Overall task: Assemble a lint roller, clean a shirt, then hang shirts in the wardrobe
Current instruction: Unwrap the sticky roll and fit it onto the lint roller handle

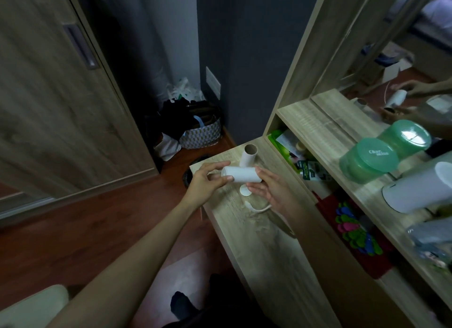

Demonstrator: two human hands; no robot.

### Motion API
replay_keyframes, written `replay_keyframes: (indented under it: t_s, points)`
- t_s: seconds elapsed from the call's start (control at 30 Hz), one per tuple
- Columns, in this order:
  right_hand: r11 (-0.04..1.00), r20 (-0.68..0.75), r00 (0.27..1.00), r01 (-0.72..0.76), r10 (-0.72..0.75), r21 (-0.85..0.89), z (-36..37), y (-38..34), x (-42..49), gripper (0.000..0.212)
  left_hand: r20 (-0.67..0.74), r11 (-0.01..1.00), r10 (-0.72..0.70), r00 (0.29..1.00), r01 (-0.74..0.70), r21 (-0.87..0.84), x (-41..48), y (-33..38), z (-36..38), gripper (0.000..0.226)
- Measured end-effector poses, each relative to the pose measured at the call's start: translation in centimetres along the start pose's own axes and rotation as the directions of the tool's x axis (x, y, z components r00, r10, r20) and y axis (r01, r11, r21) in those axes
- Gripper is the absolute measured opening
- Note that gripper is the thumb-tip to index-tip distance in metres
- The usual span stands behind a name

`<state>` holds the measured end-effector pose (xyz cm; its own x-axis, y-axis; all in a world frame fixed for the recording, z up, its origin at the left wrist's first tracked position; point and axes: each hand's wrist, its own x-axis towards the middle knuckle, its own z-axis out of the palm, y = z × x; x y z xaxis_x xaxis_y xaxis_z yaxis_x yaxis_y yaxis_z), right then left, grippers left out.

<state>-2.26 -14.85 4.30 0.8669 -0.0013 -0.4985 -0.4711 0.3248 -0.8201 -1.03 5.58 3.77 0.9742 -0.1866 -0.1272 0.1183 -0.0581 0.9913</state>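
Inventory, head cam, as I read it from my end:

1. White roll (242, 174): short cylinder, prob. the lint-roller refill. It lies on its side in the air just above the desk top (244, 244), at the desk's far left end, held at both ends.
2. Left hand (204, 182): grasping. Fingers go over and thumb under the roll's left end, curled round it.
3. Right hand (271, 191): palm turned up, one fingertip on the roll's right end and thumb beneath. I count this as grasping too, more of a pinch.
4. Cardboard tube (249, 155): brown, upright on the desk directly behind the roll, open mouth up. Can't tell whether it touches the roll.
5. Roller handle (258, 209): white, thin, curved, flat on the desk below the right hand.
6. White disc (245, 191): on the desk under the roll, showing between the two hands. Can't tell whether it's joined to the handle.
7. Mirror (391, 58): at the back of the unit, right side. It reflects both hands and the roll.
8. Green tubs (369, 162): two, lidded, side by side on the upper shelf, front one w/ white lettering.
9. White vessel (415, 188): on the same shelf, nearer me, too blurred to name.
10. Packets (305, 167): in the open compartment below that shelf, mixed, green and white.
11. Wardrobe door (61, 107): wood, left of view, w/ recessed handle.
12. Patterned basket (203, 135): on the wood floor (97, 217) in the corner, dark clothes heaped on it.
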Motion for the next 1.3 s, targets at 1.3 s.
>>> replay_keyframes:
  t_s: [1.3]
  points:
    - [0.998,0.022,0.999,-0.043,0.043,0.041,-1.3,-0.3,-0.3,0.033,0.116,0.992,-0.099,0.988,0.107,-0.065,1.0,0.2,0.4,0.029]
